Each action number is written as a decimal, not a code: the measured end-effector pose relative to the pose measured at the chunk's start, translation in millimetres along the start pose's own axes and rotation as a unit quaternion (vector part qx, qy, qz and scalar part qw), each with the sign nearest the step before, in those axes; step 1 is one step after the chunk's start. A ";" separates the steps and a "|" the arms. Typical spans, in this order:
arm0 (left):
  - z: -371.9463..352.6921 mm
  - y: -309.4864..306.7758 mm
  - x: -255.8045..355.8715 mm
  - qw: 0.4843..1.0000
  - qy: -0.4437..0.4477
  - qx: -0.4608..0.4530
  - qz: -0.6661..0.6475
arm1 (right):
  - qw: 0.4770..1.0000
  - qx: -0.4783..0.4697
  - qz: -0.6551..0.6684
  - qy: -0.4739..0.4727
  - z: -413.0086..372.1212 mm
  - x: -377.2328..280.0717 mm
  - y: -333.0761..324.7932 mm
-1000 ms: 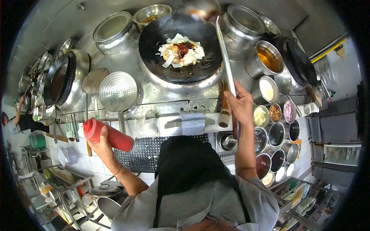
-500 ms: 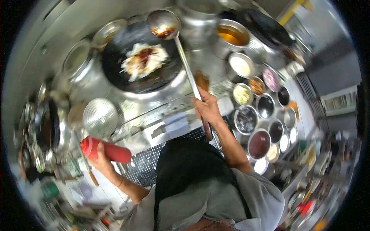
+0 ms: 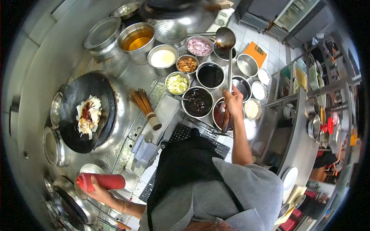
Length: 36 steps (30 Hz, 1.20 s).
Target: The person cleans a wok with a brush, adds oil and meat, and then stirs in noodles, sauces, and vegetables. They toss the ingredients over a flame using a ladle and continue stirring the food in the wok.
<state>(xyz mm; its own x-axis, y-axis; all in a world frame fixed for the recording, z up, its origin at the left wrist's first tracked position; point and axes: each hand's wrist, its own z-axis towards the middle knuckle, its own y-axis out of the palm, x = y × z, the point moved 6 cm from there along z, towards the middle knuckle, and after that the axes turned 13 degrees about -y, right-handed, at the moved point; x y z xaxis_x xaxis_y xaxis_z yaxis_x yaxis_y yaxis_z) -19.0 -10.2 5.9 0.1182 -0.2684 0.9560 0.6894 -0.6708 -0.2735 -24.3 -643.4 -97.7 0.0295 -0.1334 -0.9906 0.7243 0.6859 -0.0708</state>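
A red squeeze bottle (image 3: 110, 181) lies tilted sideways in my left hand (image 3: 99, 192), fingers wrapped round it and its tip pointing left. My right hand (image 3: 234, 101) grips the long handle of a ladle (image 3: 225, 38). The ladle's bowl, stained with brown sauce, hangs over the far row of seasoning pots. Below the right hand sits a pot of dark red sauce (image 3: 218, 115), partly hidden by the handle. At the left, a black wok (image 3: 77, 134) holds white sliced food (image 3: 89, 113) with dark red sauce on top.
Several pots stand around the ladle, among them dark sauce (image 3: 197, 102), chopped green vegetable (image 3: 177, 84), nuts (image 3: 187, 64) and chopped onion (image 3: 199, 46). A bamboo brush (image 3: 144, 106) lies between wok and pots. Behind the pots is a pot of amber oil (image 3: 137, 39). A steel counter (image 3: 296, 134) runs along the right.
The view has turned to the right. My right hand has carried the ladle from beside the wok to above the seasoning pots. My left hand still holds the bottle.
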 end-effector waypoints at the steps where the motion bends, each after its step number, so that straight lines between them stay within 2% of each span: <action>1: 0.8 3.8 4.0 1.000 0.008 -0.008 0.001 | 1.000 0.007 -0.013 0.010 2.3 3.1 -7.3; 6: -9.4 37.5 37.1 0.999 0.023 -0.048 0.010 | 0.998 0.007 -0.063 0.028 14.9 51.8 -27.9; 11: -18.6 55.1 51.0 0.996 0.072 -0.059 -0.012 | 0.998 0.011 -0.030 0.047 16.8 49.2 -27.3; 14: -24.6 57.4 56.1 0.996 0.065 -0.063 -0.014 | 0.998 0.001 -0.021 0.061 18.5 47.9 -27.8; 16: -24.7 57.3 55.4 0.996 0.059 -0.070 -0.008 | 0.998 0.013 0.042 0.054 20.7 51.7 -27.4; 28: -25.7 42.8 48.7 0.997 0.070 -0.031 0.023 | 0.992 0.028 0.074 0.096 23.2 48.8 -32.7; 36: -24.1 34.4 38.1 0.998 0.025 -0.050 0.019 | 0.992 0.039 0.099 0.068 25.6 40.1 -36.1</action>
<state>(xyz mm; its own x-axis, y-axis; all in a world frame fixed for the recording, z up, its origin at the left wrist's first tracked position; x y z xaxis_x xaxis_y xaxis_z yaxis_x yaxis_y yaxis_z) -8.1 -60.2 30.4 0.1045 -0.3271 0.9392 0.6094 -0.7252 -0.3204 -31.7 -691.8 -132.0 0.0871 0.0992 -0.9912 0.7648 0.6309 0.1303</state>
